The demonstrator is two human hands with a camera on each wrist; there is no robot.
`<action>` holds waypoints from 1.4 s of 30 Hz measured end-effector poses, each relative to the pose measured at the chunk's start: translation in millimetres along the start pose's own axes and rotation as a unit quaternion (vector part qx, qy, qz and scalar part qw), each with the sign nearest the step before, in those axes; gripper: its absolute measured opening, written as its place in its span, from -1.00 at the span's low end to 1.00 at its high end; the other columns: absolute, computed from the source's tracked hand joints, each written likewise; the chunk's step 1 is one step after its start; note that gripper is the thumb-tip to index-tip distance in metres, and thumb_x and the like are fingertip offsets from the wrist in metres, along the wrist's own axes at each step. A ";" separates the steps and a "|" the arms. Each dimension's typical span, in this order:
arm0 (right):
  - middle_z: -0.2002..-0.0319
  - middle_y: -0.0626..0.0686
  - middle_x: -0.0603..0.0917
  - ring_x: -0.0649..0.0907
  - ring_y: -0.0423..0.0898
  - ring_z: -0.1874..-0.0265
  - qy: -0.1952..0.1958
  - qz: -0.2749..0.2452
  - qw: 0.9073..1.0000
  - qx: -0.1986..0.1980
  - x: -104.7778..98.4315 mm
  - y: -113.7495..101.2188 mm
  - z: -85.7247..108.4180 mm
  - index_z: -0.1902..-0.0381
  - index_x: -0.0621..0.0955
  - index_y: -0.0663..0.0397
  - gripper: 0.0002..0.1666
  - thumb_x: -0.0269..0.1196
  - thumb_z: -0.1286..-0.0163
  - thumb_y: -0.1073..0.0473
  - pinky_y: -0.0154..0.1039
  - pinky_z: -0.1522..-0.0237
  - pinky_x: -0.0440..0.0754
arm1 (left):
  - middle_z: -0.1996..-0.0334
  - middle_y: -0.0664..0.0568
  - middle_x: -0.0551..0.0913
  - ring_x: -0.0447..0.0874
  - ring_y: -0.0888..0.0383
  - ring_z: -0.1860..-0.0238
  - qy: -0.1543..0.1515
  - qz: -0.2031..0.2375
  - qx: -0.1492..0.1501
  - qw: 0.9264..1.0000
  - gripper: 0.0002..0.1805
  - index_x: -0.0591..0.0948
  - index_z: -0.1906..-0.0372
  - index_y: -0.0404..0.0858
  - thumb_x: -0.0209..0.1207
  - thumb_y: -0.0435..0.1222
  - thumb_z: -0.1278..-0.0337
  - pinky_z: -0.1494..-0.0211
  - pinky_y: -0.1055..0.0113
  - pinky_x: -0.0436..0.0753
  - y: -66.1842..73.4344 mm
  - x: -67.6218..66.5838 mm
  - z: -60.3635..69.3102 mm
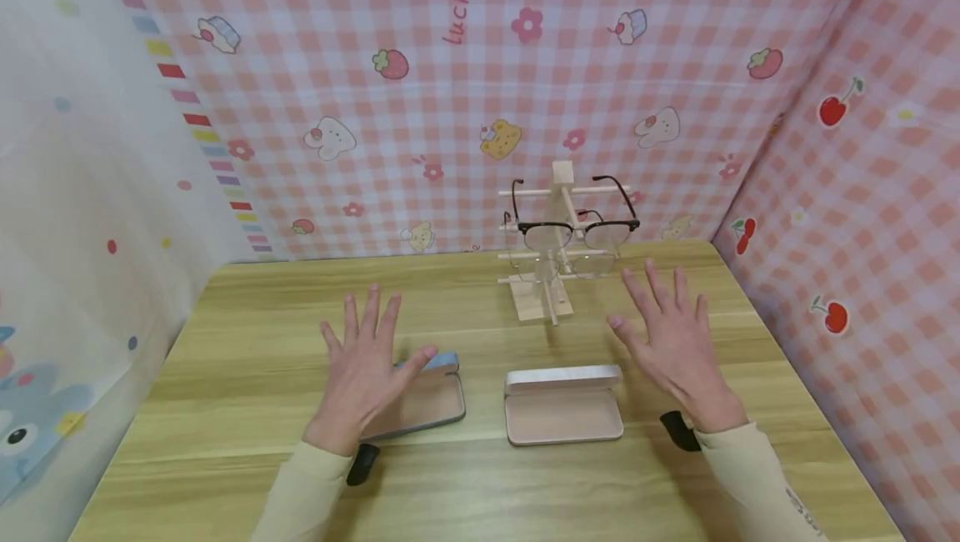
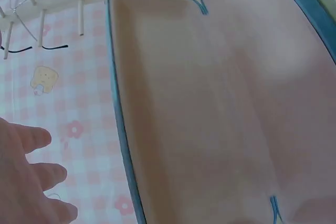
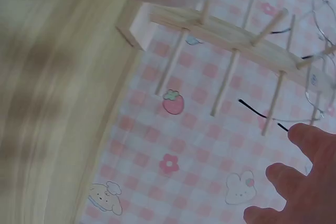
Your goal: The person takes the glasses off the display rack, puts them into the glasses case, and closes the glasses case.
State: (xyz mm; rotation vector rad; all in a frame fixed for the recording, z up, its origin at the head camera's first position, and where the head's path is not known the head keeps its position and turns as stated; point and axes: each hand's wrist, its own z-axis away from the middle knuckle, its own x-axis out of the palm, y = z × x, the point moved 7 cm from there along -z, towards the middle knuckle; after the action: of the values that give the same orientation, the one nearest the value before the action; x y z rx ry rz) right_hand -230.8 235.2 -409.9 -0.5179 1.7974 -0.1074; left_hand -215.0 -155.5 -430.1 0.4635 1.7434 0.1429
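My left hand (image 1: 360, 379), fingers spread, is over the left part of an open blue glasses case (image 1: 431, 400), hiding some of it. The left wrist view shows the case's pale lining (image 2: 184, 103) close up, the hand's fingertips apart from it. To the right lies an open white glasses case (image 1: 564, 419) with a pale pink inside. My right hand (image 1: 678, 350) is also spread, right of that case and near a wooden glasses stand (image 1: 562, 175). Dark half-rimmed glasses (image 1: 636, 225) sit on the upper pegs, thin-rimmed glasses (image 1: 594, 265) below them. Both hands hold nothing.
Everything stands on a wood-grain table (image 1: 480, 492). A pink checked cloth (image 1: 450, 108) hangs behind it, another patterned cloth (image 1: 862, 217) on the right, and a white one (image 1: 67, 192) on the left. The stand's pegs stick out to both sides.
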 end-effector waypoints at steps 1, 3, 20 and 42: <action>-0.65 0.25 0.00 -0.12 0.47 -0.57 0.005 -0.002 1.000 0.001 -2.8 -0.2 -0.5 -0.66 0.17 -0.06 -0.14 -0.05 -0.61 -0.36 0.67 -0.36 -0.19 | -0.66 -0.24 -0.14 -0.31 -0.44 -0.60 -0.001 0.008 -0.001 1.000 0.07 0.14 -0.64 -0.26 0.00 0.40 -0.32 -0.38 -0.66 -0.27 2.2 -0.3 -0.6; -0.65 0.24 -0.01 -0.14 0.45 -0.57 0.015 -0.014 1.000 0.004 -9.5 -1.2 -0.5 -0.66 0.17 -0.05 -0.14 -0.06 -0.61 -0.35 0.67 -0.36 -0.19 | -0.66 -0.23 -0.17 -0.33 -0.42 -0.60 -0.001 0.021 -0.001 1.000 0.07 0.12 -0.64 -0.27 -0.01 0.40 -0.34 -0.38 -0.65 -0.28 7.0 -0.8 -2.4; -0.66 0.12 0.00 -0.10 0.28 -0.62 0.115 -0.147 0.982 0.007 -42.4 -11.6 -2.0 -0.65 0.18 -0.01 -0.22 -0.08 -0.66 -0.25 0.47 -0.51 -0.17 | -0.65 -0.18 0.03 -0.22 -0.19 -0.65 0.077 0.196 0.004 0.978 0.06 0.14 -0.63 -0.28 -0.14 0.43 -0.37 -0.58 -0.38 -0.23 50.1 -18.8 -17.5; -0.45 0.00 0.49 0.50 0.01 -0.40 0.164 -0.339 0.922 0.091 -77.9 -17.6 -34.1 -0.51 0.45 -0.02 -0.37 -0.06 -0.69 -0.19 -0.19 -0.43 0.44 | -0.27 -0.14 0.62 0.57 0.03 -0.30 0.074 0.622 -0.065 0.777 -0.50 0.52 -0.37 -0.30 0.19 -0.14 -0.51 -0.32 0.14 0.62 110.4 -37.2 -67.8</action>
State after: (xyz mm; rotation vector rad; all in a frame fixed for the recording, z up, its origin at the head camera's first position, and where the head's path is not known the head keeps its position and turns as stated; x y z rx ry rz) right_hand -242.1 243.9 -324.3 -1.0148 1.8273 -0.8760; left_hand -249.2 -58.6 -342.9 1.4758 1.2789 1.2574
